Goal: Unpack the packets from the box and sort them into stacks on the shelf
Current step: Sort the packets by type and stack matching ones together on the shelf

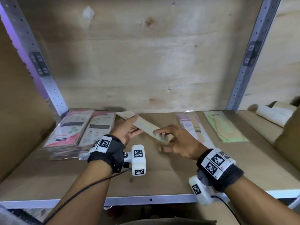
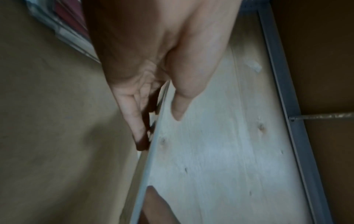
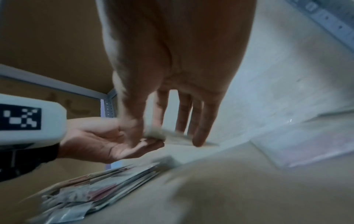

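A long pale packet (image 1: 146,125) hangs slanted over the middle of the shelf (image 1: 162,179), between my two hands. Its far end lies on the straight fingers of my left hand (image 1: 129,128), with the thumb alongside the top. My right hand (image 1: 162,135) pinches the near end between thumb and fingertips; in the right wrist view the packet (image 3: 178,138) sits blurred between them. A stack of pink-and-white packets (image 1: 73,132) lies at the left of the shelf. Pink-purple packets (image 1: 191,125) and green packets (image 1: 225,127) lie at the right.
A plywood back wall (image 1: 146,62) and two perforated metal uprights (image 1: 243,70) frame the bay. Brown cardboard (image 1: 19,111) closes the left side. A pale ribbed roll (image 1: 274,116) lies in the neighbouring bay at the right. The shelf's metal front edge (image 1: 151,199) runs below my wrists.
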